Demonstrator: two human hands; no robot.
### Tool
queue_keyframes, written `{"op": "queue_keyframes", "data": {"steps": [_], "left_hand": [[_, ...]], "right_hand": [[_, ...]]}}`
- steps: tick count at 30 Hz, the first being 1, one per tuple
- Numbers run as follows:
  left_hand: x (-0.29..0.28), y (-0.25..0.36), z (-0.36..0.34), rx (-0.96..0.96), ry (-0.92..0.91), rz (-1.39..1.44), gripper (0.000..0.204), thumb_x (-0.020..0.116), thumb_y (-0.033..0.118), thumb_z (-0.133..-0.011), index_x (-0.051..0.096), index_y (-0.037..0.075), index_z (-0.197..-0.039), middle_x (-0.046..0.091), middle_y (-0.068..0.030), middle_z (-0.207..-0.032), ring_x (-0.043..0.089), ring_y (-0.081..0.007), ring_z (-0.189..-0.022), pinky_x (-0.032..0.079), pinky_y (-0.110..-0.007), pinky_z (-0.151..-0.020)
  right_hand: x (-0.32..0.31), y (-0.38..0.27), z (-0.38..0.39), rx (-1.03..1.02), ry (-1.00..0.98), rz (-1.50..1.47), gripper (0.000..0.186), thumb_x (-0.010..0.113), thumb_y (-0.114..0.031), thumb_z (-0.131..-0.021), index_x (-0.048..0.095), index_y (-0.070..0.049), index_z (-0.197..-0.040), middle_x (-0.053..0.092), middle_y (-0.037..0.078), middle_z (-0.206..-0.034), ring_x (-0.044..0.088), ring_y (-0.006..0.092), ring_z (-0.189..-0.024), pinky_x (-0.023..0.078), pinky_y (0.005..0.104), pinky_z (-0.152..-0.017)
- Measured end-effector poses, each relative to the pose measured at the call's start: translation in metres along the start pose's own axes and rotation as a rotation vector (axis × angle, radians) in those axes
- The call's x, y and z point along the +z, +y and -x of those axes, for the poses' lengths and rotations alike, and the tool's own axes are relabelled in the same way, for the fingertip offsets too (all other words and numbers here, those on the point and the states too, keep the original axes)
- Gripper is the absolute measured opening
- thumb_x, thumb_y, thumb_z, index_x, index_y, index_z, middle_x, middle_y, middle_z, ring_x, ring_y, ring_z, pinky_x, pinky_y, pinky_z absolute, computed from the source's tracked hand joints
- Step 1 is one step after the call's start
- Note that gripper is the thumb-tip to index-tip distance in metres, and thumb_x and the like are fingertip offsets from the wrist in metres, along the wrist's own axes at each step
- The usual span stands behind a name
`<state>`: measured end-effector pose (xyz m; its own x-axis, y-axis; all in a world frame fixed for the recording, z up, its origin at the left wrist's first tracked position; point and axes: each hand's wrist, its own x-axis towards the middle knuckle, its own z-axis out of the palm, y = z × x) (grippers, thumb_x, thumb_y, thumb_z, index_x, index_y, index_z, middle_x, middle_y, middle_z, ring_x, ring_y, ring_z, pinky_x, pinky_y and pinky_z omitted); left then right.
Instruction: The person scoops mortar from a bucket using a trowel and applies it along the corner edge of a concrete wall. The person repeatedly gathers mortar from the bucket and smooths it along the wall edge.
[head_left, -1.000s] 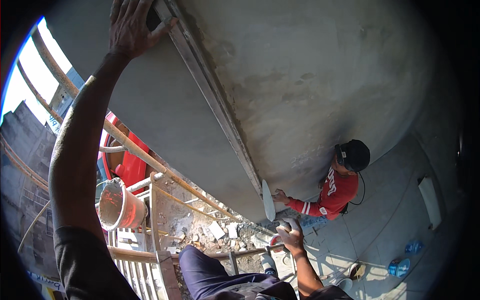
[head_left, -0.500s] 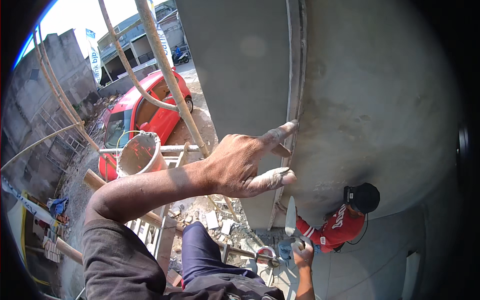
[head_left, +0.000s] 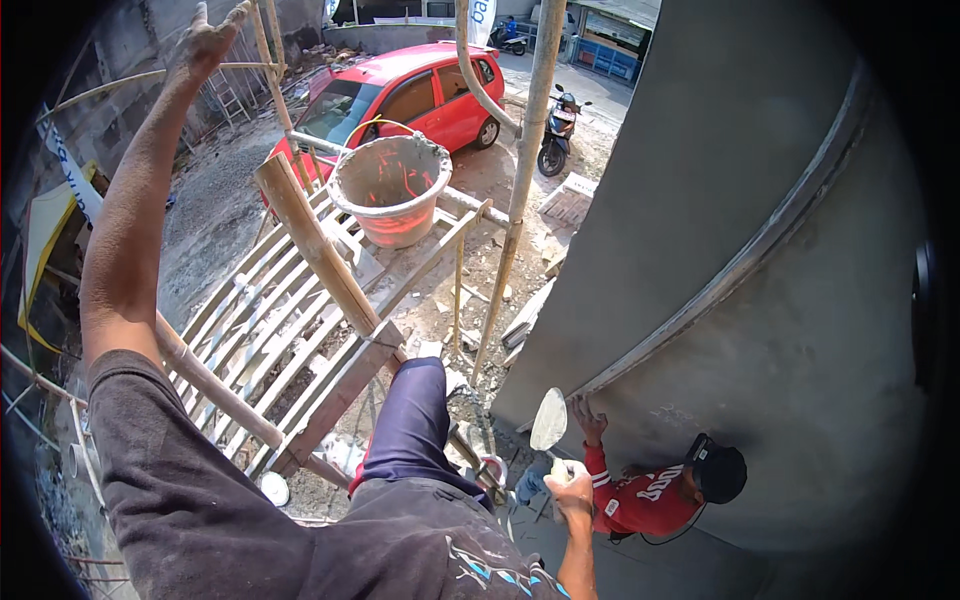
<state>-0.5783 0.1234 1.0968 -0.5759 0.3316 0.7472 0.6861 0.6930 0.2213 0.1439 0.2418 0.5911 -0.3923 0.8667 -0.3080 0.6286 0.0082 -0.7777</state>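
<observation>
My left arm stretches up to the far left, and my left hand (head_left: 203,42) is open, its fingers apart. It is close beside an upright bamboo pole (head_left: 272,60) and appears to hold nothing. Low in the middle, my right hand (head_left: 572,486) is wrapped round the handle of a trowel (head_left: 549,420). The trowel's pale, rounded blade points upward, in front of the grey plastered wall (head_left: 740,380). A mortar-crusted orange bucket (head_left: 392,232) with a yellow handle stands by the bamboo scaffold rail, ahead of my knee.
Below right, a person in a red top and black cap (head_left: 722,470) has a hand against the wall, near its long raised strip (head_left: 735,275). A slatted bamboo platform (head_left: 265,335) lies left of my leg. Rubble covers the ground; a red car (head_left: 415,95) and motorbike (head_left: 558,135) stand beyond.
My left hand has gone from the wall's strip to the far upper left. The view has swung left, showing more platform and bucket. The trowel stays in my right hand.
</observation>
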Motion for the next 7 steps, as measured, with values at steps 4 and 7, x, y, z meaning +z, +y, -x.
{"op": "queue_keyframes", "data": {"steps": [4, 7], "left_hand": [[0.049, -0.028, 0.084, -0.053, -0.395, -0.047, 0.108, 0.041, 0.088, -0.087, 0.046, 0.002, -0.152, 0.048, -0.0298, -0.152, 0.044, -0.0424, -0.145, 0.037, -0.051, -0.12], [0.073, -0.023, 0.13, -0.019, -0.368, -0.132, 0.104, 0.05, 0.085, -0.086, 0.049, 0.003, -0.151, 0.051, -0.0272, -0.15, 0.044, -0.0422, -0.144, 0.037, -0.051, -0.12]], "right_hand": [[0.014, -0.053, -0.024, 0.006, -0.071, -0.246, 0.057, 0.078, -0.02, -0.081, 0.06, 0.002, -0.131, 0.071, 0.016, -0.108, 0.068, 0.0229, -0.098, 0.053, 0.0355, -0.091], [0.012, -0.097, -0.045, -0.156, -0.165, -0.223, 0.051, 0.073, -0.015, -0.087, 0.059, -0.008, -0.136, 0.07, 0.011, -0.115, 0.065, 0.0202, -0.103, 0.051, 0.034, -0.095]]}}
